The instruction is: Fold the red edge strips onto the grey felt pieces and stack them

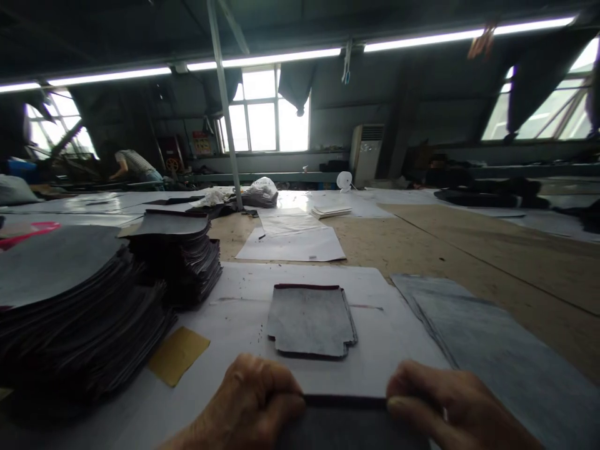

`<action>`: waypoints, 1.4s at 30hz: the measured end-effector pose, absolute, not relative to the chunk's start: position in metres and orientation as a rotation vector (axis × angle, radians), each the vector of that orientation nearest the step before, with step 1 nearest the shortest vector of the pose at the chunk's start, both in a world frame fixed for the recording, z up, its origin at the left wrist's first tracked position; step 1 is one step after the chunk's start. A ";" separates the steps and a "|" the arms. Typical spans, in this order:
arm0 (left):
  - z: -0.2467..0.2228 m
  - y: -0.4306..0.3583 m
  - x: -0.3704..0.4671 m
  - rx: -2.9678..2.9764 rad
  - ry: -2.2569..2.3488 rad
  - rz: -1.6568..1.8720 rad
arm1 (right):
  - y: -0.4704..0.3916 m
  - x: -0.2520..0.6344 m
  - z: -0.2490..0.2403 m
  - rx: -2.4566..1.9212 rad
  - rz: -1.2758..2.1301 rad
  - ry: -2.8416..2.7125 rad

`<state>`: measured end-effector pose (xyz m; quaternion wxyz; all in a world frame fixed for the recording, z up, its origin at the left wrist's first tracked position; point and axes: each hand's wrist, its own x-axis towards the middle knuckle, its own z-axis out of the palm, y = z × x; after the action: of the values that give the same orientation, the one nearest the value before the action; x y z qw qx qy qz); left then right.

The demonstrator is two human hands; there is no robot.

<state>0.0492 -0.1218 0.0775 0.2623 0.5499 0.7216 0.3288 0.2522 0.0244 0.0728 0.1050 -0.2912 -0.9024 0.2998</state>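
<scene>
At the bottom of the head view, a dark grey fabric piece [349,422] with a folded black top edge is stretched between my two hands. My left hand [255,400] pinches its upper left corner. The upper right corner is pinched by my right hand [445,400]. The lower part of the piece runs out of view. Just beyond my hands, a small pile of cut grey fabric pieces [312,322] lies flat on white paper [375,369]; a dark red strip runs along its far edge and its near corners are notched.
Tall stacks of dark fabric pieces [84,325] [180,269] stand at left, near a yellow card [179,355]. Grey fabric sheets [497,337] lie at right. Farther off are white papers [293,240], a metal pole [227,112], a white spool [344,181] and a bending person [137,165].
</scene>
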 end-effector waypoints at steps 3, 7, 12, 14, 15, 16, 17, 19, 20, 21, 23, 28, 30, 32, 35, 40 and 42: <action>0.093 -0.111 0.031 1.431 1.985 0.918 | 0.033 0.233 0.091 -0.989 0.996 -2.509; 0.113 -0.080 -0.004 1.250 1.820 0.920 | 0.063 0.202 0.106 -0.917 1.250 -2.308; 0.102 -0.039 -0.039 1.217 1.867 0.962 | 0.106 0.164 0.080 -0.975 1.127 -2.265; 0.089 -0.028 -0.047 1.205 1.897 0.956 | 0.116 0.153 0.065 -1.005 1.052 -2.283; 0.083 -0.025 -0.049 1.200 1.912 0.955 | 0.119 0.150 0.060 -1.013 1.018 -2.296; 0.078 -0.023 -0.051 1.198 1.928 0.961 | 0.121 0.148 0.056 -1.018 0.985 -2.311; 0.074 -0.021 -0.053 1.198 1.946 0.970 | 0.121 0.147 0.054 -1.019 0.951 -2.331; 0.069 -0.020 -0.055 1.209 1.985 0.987 | 0.119 0.145 0.055 -1.012 0.876 -2.376; 0.069 -0.019 -0.057 1.221 2.002 0.985 | 0.118 0.145 0.057 -1.007 0.836 -2.398; 0.069 -0.018 -0.059 1.237 2.016 0.975 | 0.117 0.145 0.058 -1.005 0.796 -2.417; 0.069 -0.016 -0.063 1.279 2.040 0.947 | 0.116 0.144 0.061 -1.015 0.717 -2.440; 0.060 -0.004 -0.068 1.423 2.235 0.972 | 0.122 0.135 0.055 -1.089 0.496 -2.417; 0.053 -0.001 -0.065 1.497 2.346 1.008 | 0.125 0.130 0.050 -1.101 0.407 -2.409; 0.045 0.001 -0.060 1.564 2.430 1.031 | 0.126 0.127 0.046 -1.094 0.340 -2.410; 0.033 0.002 -0.057 1.636 2.504 1.030 | 0.128 0.124 0.041 -1.085 0.296 -2.413; 0.025 0.001 -0.063 1.723 2.561 0.998 | 0.130 0.124 0.035 -1.111 0.283 -2.422; 0.025 0.000 -0.063 1.783 2.547 0.996 | 0.127 0.125 0.034 -1.130 0.257 -2.434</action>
<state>-0.0630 -0.0005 0.0247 -0.0617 0.5450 0.7787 0.3045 0.1254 0.1270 0.0339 0.2212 -0.4090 -0.8805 0.0929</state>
